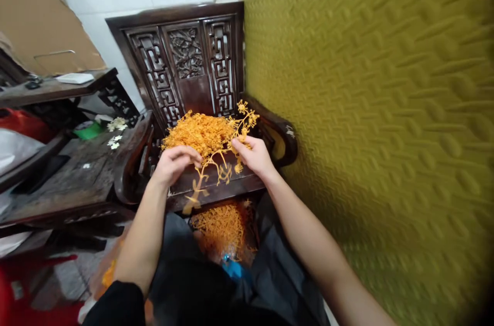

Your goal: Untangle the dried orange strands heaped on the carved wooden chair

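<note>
Two hands (175,161) (252,155) hold branched orange sprig (216,154).

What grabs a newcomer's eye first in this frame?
The bright orange pile of branching plastic sprigs on the seat of the dark carved wooden chair at centre. Both hands work at it: the left hand rests on the pile's near edge, and the right hand pinches an orange sprig that hangs over the seat's front. The mustard-yellow textured foam mat fills the whole right side.
</note>
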Demonstrator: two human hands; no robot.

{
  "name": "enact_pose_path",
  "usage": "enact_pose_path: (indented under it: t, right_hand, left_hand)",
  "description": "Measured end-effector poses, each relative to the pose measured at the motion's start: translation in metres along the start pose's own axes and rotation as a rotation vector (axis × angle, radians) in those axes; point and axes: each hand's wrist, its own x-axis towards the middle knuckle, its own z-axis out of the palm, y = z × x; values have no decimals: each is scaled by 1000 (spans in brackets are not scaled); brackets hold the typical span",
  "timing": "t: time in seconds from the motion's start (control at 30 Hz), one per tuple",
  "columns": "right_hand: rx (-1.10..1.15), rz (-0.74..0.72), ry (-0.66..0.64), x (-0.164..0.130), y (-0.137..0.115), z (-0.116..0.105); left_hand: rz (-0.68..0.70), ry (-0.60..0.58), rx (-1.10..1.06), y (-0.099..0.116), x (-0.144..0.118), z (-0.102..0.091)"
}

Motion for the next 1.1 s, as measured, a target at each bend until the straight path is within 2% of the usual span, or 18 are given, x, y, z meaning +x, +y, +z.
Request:
enact_pose_path:
  t: [0.03,0.07,0.17,0.23,0.33,0.4,0.5,0.6,0.73,0.83,0.97,1.1]
  right_hand:
    - [-27,-24,-28,-8,-4,3]
    - [-46,-48,-59,-15,-9,7]
    - [-128,-89,-198,-31,-20,21]
    - [-181,-84,-294,-36,-25,25]
    - [-157,-30,-384,-36,-26,19]
    - [-4,56,-313,-30,-25,13]
    - [322,170,-170,-10,-23,13]
    - [494,200,-172,17,-23,28]
    - [484,184,-39,48,-12,54]
    - [458,179,64,63,9,66]
    - [520,255,121,74,39,77]
    - [505,286,203,89,64,75]
  left_hand:
    - [-8,206,8,-3,3,6]
    - [-25,342,27,-6,7,14]
    - [-103,317,-49,-8,18,49]
    - [-85,377,2,-4,23,68]
    - [19,562,116,6,25,79]
    - [67,633,165,11,23,76]
    - [57,626,243,10,23,71]
    - [17,601,310,-2,31,74]
    - [17,659,400,-23,50,75]
    - [6,664,445,-38,61,66]
    - [-28,620,530,-57,67,53]
    - [-101,561,555,-67,65,53]
